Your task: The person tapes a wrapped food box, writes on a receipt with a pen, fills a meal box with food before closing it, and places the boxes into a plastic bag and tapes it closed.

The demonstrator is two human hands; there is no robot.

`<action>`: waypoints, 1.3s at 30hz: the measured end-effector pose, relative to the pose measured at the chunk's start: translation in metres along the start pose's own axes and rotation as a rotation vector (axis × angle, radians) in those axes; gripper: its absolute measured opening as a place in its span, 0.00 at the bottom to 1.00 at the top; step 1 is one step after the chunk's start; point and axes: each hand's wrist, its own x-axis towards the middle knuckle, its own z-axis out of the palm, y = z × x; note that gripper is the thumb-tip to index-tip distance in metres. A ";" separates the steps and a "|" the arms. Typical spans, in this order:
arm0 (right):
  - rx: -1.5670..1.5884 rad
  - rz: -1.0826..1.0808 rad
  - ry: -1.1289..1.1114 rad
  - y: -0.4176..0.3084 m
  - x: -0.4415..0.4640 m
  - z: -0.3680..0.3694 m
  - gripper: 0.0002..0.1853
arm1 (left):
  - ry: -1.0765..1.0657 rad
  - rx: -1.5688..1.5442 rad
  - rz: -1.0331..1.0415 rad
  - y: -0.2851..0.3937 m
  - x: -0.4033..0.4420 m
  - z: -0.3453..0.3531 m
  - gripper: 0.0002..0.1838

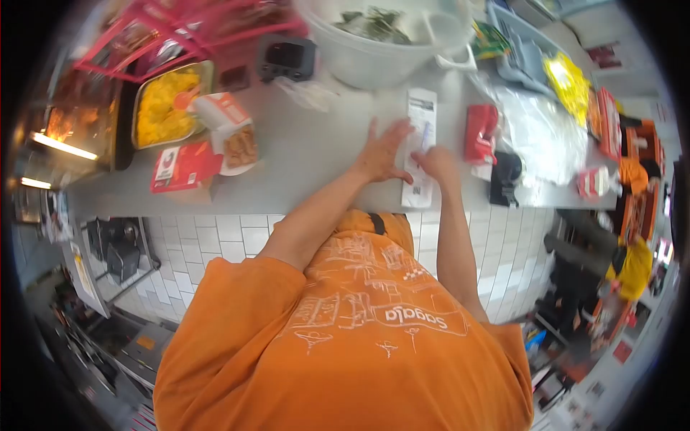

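Receipt: flat on counter. Left hand: fingers spread apart at its edge. Right hand: clamped on pen, partly covering receipt. Tub: beyond. Red object: right.

Orange shirt with white line drawings.
Grey counter, white paper with black print, yellow food, pink crate, red-and-white box, yellow bag; white tiles with a grey grid.
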 end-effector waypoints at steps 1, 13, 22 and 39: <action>-0.027 0.015 0.065 0.013 0.012 0.021 0.28 | 0.030 0.029 -0.024 -0.003 -0.001 0.001 0.63; 0.261 -0.609 -0.276 -0.207 -0.013 0.080 0.30 | 0.367 -0.665 -0.755 -0.016 -0.180 -0.106 0.10; 0.303 -0.614 -0.203 -0.274 -0.010 0.147 0.27 | 1.005 -0.632 -0.944 -0.005 -0.254 -0.107 0.09; 0.304 -0.510 0.432 -0.169 -0.077 0.049 0.26 | 0.522 -0.476 -0.553 0.016 -0.105 -0.124 0.37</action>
